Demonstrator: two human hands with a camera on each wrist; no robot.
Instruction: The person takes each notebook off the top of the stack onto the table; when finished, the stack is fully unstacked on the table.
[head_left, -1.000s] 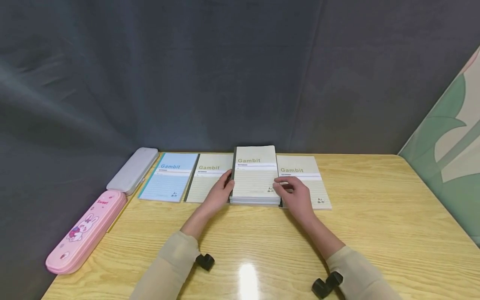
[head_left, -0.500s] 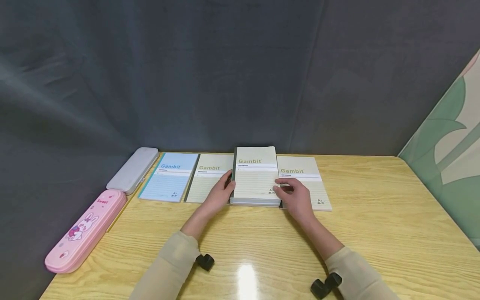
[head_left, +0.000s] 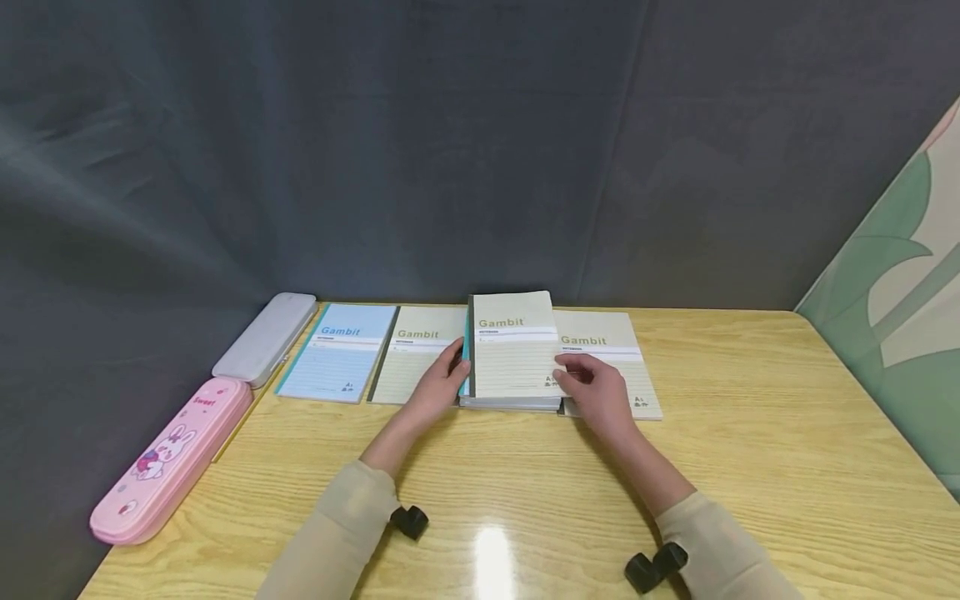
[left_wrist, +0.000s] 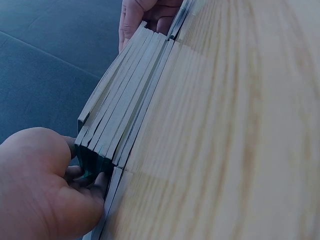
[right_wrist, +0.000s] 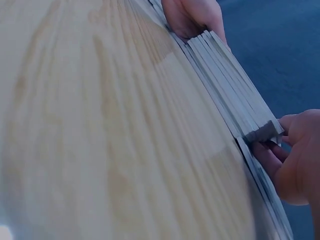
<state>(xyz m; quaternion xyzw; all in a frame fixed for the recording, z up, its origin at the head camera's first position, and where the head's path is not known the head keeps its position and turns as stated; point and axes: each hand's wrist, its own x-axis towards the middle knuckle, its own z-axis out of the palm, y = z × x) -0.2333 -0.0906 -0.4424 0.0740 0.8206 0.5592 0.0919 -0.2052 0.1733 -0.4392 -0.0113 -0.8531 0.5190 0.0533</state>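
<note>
A stack of notebooks, marked Gambit, lies at the back middle of the table. Its cream top notebook has a dark spine and is shifted slightly right of those beneath, with a teal spine showing at its left. My right hand pinches the top notebook by its right edge near the lower corner. Against the stack's spine side rests my left hand, touching it with thumb and fingers. The left wrist view shows the layered page edges and the left fingers at the spines, partly hidden.
Left of the stack lie a cream notebook and a blue notebook. Another cream notebook lies under my right hand. A pink pencil case and a pale grey case line the left edge. Dark cloth hangs behind.
The top notebook has shifted a little to the right with my right hand, uncovering a teal spine at the stack's left. My left hand stays at the stack's side.
</note>
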